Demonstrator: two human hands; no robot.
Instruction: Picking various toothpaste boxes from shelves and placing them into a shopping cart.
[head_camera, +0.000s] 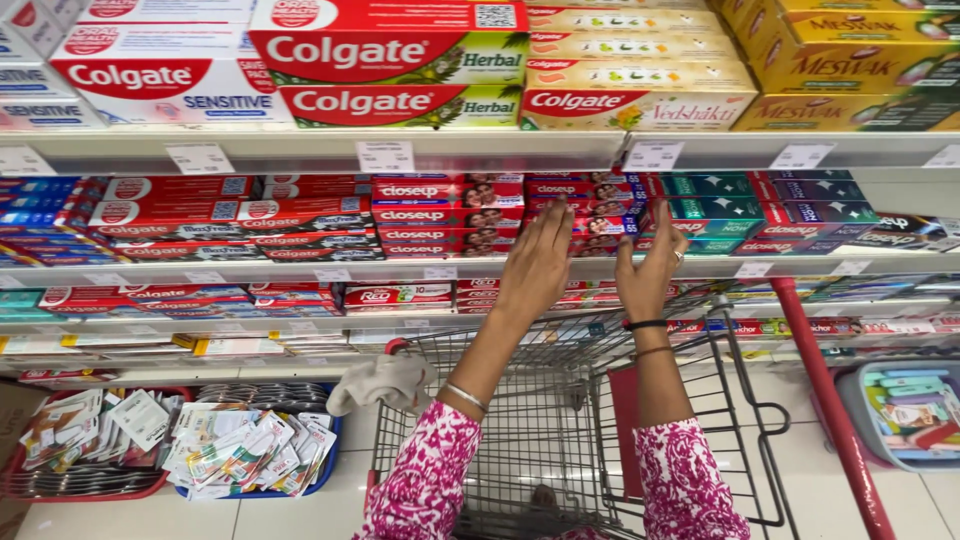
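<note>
Both the left hand (535, 265) and right hand (648, 268) reach with fingers spread and empty toward the red toothpaste boxes (590, 215), none yet grasped, wire cart (560, 420) unloaded below.

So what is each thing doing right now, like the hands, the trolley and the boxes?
Left hand: open, fingers stretched to the red toothpaste boxes on the middle shelf.
Right hand: open, reaching beside it, holding nothing.
Grey wire shopping trolley: standing below the arms; contents hard to tell.
Grey cloth: draped over the trolley's corner.
Blue basket: full of small packets.
</note>
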